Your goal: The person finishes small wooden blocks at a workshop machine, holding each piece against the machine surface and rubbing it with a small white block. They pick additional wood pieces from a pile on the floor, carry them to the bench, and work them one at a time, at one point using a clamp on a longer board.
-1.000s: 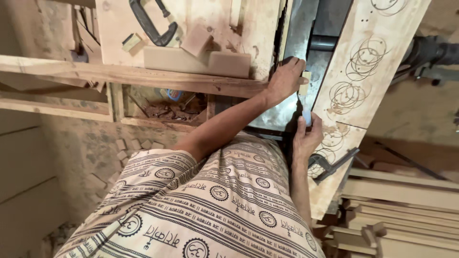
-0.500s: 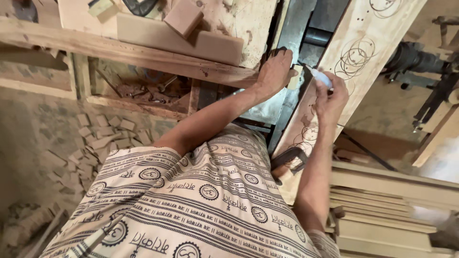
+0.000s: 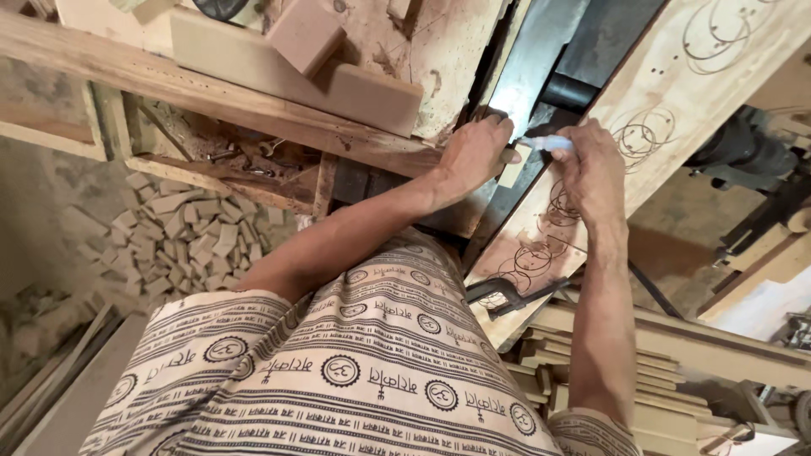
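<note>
My left hand (image 3: 475,154) rests on the edge of the wooden workbench (image 3: 211,89) and pinches a small pale wood piece (image 3: 513,166) between thumb and fingers. My right hand (image 3: 589,160) grips a light blue pen (image 3: 545,143), its tip pointing left toward that small piece. Both hands are close together above a dark gap between the bench and a long plywood board (image 3: 667,110) marked with drawn circle patterns. My lap in patterned cloth (image 3: 355,363) fills the lower part of the view.
Wood blocks (image 3: 321,59) lie on the bench top. A dark clamp (image 3: 507,295) sits on the patterned board's lower end. Several small offcuts (image 3: 182,236) are piled on the floor at left. Stacked timber strips (image 3: 667,380) lie at right.
The view has closed in on the hands. My right hand has risen along the patterned board to meet my left hand at the bench edge, now with the pen at the small wood piece.
</note>
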A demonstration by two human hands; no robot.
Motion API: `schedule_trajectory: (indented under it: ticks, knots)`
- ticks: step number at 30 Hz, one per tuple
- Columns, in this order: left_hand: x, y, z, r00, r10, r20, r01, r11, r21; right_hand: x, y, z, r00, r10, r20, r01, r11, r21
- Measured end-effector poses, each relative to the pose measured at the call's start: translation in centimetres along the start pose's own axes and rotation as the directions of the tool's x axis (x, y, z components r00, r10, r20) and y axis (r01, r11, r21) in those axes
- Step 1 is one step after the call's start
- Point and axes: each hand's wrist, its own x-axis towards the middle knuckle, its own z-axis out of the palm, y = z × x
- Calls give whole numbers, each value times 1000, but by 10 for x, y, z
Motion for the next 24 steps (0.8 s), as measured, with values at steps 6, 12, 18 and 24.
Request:
schedule_trajectory:
  ticks: [6,12,18,24]
  knots:
    - [1,-2,-1,1000,12,0,-12,999,37,14,4,-6,993,47,110,-45,999,-17]
    - [6,-2,-2,999,6,31,-8,998,55,24,9,-10,990,9,141,-4,1000,-30]
    - [4,-16,18,985,-76,154,65,995,74,15,15,-5,994,37,104,-40,999,30]
    - [10,-24,17,998,-12,67,7,997,71,-26,15,12,946,319,-48,-250,819,516]
